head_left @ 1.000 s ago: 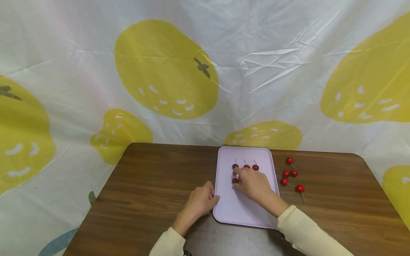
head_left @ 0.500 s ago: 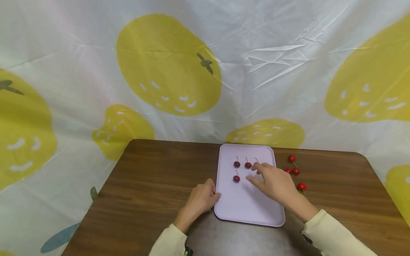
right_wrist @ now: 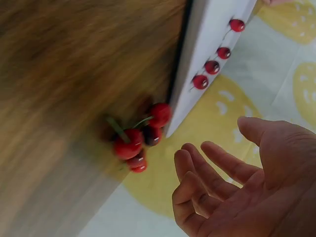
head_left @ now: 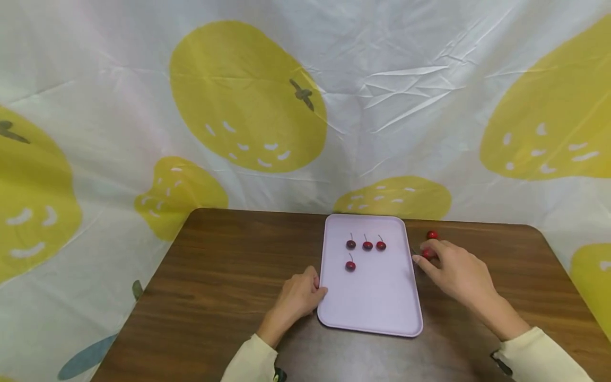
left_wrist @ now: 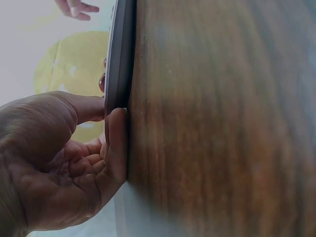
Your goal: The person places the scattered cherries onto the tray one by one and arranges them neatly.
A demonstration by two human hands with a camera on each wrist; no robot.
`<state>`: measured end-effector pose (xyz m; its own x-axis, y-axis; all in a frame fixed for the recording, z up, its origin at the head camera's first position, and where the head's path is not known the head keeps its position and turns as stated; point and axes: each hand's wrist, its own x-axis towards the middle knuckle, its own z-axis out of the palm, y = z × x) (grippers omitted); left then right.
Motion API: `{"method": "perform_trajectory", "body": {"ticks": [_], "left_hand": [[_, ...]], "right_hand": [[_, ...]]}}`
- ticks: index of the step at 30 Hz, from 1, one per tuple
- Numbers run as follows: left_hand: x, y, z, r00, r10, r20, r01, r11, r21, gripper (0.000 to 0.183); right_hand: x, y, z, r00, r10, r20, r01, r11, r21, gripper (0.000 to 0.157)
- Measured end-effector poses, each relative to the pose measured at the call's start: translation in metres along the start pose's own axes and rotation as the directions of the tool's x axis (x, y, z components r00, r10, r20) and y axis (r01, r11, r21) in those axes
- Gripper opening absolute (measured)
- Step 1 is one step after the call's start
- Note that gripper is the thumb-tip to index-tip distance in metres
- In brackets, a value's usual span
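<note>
At its left edge, the lilac tray [head_left: 369,302] is pinched by my left hand [head_left: 297,294]. In the left wrist view the thumb [left_wrist: 90,108] lies over the rim, with a finger [left_wrist: 117,136] along the tray's outer side. Three dark red cherries [head_left: 367,246] stand in a row on the tray, stems upward. One more cherry [head_left: 350,266] sits in front of the leftmost. Beyond the tray's right edge, my right hand [head_left: 460,273] reaches over loose cherries [right_wrist: 128,143], thumb and fingers spread apart. A red cherry [head_left: 426,254] shows between its fingertips in the head view.
Another loose cherry [head_left: 432,235] lies behind the right hand's fingers, and the hand hides others. The brown wood-grain table [head_left: 229,265] ends at a white curtain [head_left: 267,16] printed with yellow fruit, close behind the tray.
The right hand has let go of the cherry in front of the row and moved right, off the tray, to the loose cherries. The left hand stays at the tray's edge.
</note>
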<state>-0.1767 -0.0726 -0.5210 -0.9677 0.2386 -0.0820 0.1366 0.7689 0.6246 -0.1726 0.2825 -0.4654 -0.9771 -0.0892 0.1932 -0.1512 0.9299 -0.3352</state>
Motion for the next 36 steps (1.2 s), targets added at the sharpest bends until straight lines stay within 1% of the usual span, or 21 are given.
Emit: {"method": "perform_trajectory", "body": {"ticks": [5,10,12,18,26,33,36], "left_hand": [[0.000,-0.001,0.000,1.000,-0.004,0.006,0.004,1.000,-0.018,0.024],[-0.002,-0.002,0.001,1.000,-0.024,0.019,0.025,0.999,-0.022,0.023],[-0.002,-0.003,0.001,0.999,-0.029,0.021,0.030,0.999,-0.024,0.023],[-0.001,-0.002,0.000,1.000,-0.014,0.008,0.014,1.000,-0.017,0.024],[0.000,-0.002,-0.002,1.000,-0.014,0.018,0.014,1.000,-0.023,0.024],[0.001,-0.002,-0.001,1.000,-0.019,0.004,0.019,1.000,-0.002,0.024],[0.001,-0.003,-0.001,1.000,-0.023,0.001,0.023,1.000,-0.006,0.024]], "right_hand": [[-0.004,0.021,0.000,0.997,0.078,0.026,-0.078,0.997,0.025,0.039],[-0.005,0.041,0.002,0.992,0.115,0.046,-0.116,0.993,0.018,0.053],[-0.004,0.048,0.003,0.991,0.123,0.045,-0.124,0.992,0.012,0.056],[0.001,0.065,0.009,0.995,0.102,0.024,-0.102,0.995,0.021,0.045],[0.008,0.073,0.015,0.996,0.089,0.016,-0.090,0.995,0.035,0.044],[0.011,0.072,0.020,0.993,0.093,0.075,-0.096,0.995,0.038,0.045],[0.013,0.070,0.022,0.994,0.075,0.078,-0.078,0.996,0.033,0.041]]}}
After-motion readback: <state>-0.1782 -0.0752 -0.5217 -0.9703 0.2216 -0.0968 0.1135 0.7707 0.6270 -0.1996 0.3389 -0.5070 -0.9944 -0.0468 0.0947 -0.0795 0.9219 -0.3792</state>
